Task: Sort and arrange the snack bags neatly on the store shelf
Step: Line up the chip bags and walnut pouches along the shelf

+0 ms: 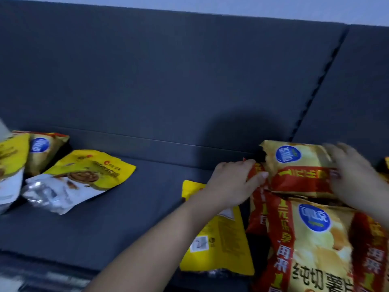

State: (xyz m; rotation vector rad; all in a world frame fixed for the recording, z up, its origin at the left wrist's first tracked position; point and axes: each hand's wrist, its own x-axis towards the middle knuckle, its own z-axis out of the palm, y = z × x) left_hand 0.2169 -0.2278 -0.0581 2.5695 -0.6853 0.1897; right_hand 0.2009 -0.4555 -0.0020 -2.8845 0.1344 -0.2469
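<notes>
Head view: L hand [233, 182] pinches the left edge of the rear chip bag [299, 169]. R hand [353, 178] is on its right end, too blurred to tell the grip; prob. squaring it behind the front chip bag [311, 239]. Both bags sit on the shelf [126, 218] at right, yellow bags [84, 173] loose at left.

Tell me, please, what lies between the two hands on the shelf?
In the head view, the upper chip bag with the blue logo lies between them: left hand pinching a red bag edge, right hand blurred.
</notes>
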